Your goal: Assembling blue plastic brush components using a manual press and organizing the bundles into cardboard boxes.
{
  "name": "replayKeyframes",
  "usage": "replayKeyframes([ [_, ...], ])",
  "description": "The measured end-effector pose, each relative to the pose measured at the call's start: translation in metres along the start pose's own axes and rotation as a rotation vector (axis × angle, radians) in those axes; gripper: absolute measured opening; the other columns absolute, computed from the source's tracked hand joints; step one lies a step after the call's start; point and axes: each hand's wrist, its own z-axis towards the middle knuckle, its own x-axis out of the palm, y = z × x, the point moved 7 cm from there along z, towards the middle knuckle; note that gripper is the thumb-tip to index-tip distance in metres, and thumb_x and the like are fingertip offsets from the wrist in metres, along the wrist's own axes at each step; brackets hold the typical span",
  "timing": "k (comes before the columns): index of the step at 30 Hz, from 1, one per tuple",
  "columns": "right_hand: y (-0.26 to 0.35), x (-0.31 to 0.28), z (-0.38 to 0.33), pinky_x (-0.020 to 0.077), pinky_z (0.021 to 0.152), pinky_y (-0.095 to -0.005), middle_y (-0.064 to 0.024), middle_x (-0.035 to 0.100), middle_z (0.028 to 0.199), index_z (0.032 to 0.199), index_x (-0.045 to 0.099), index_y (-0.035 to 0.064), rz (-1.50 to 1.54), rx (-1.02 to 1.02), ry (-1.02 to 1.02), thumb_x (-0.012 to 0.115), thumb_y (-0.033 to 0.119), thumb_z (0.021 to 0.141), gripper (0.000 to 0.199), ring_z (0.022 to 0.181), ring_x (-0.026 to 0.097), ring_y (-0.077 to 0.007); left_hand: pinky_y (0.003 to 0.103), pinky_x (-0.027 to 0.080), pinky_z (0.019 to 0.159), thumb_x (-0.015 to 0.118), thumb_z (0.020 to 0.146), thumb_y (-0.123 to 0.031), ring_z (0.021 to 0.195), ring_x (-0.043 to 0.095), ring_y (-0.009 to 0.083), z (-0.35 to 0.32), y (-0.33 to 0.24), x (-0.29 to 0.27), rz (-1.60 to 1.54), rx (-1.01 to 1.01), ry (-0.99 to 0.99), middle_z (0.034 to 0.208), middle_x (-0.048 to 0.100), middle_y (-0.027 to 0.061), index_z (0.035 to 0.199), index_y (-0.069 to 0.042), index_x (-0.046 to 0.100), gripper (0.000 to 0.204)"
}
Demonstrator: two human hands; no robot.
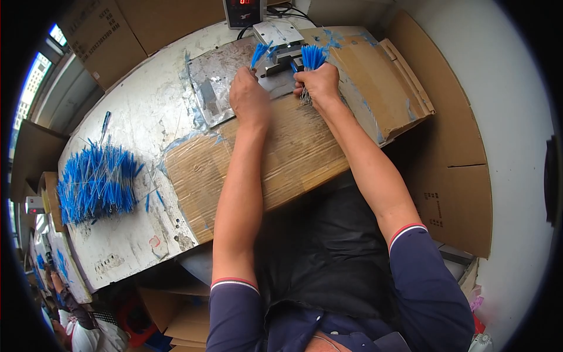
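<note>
My left hand point(248, 97) is closed round a few blue-tipped wires point(258, 56), their blue ends pointing up and away from me. In my right hand point(321, 83) is a thicker bundle of blue-tipped wires point(314, 57). Its thin silvery ends hang out below my fingers. Between the two hands sits a small metal fixture point(282, 63), fixed in front of a pale box-shaped machine point(278, 33). My right fingers are close beside the fixture; whether they touch it I cannot tell.
A big pile of blue-tipped wires point(97, 183) lies on the worn white table point(158, 108) at left. A digital display box point(244, 13) stands at the back. Cardboard point(293, 152) covers the front edge. Another person's arm point(57, 283) shows far lower left.
</note>
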Motion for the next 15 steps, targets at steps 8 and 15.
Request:
replayKeyframes([
  [8, 0.003, 0.002, -0.004, 0.0553, 0.044, -0.0318, -0.0141, 0.066, 0.066, 0.070, 0.063, -0.0068, -0.029, 0.028, -0.020, 0.074, -0.007, 0.075, 0.012, 0.051, 0.066, -0.0208, 0.049, 0.050, 0.072, 0.059, 0.099, -0.014, 0.082, 0.067, 0.0363, 0.000, -0.010, -0.007, 0.056, 0.043, -0.033, 0.085, 0.070, 0.0163, 0.101, -0.003, 0.062, 0.011],
  [15, 0.001, -0.002, -0.005, 0.0600, 0.049, -0.0336, -0.0139, 0.067, 0.073, 0.080, 0.066, -0.0058, 0.153, 0.056, 0.056, 0.076, -0.002, 0.080, 0.010, 0.059, 0.069, -0.0220, 0.050, 0.049, 0.072, 0.060, 0.099, -0.016, 0.082, 0.066, 0.0369, -0.003, -0.019, 0.001, 0.028, 0.091, 0.103, 0.084, 0.068, 0.0171, 0.104, -0.006, 0.063, 0.012],
])
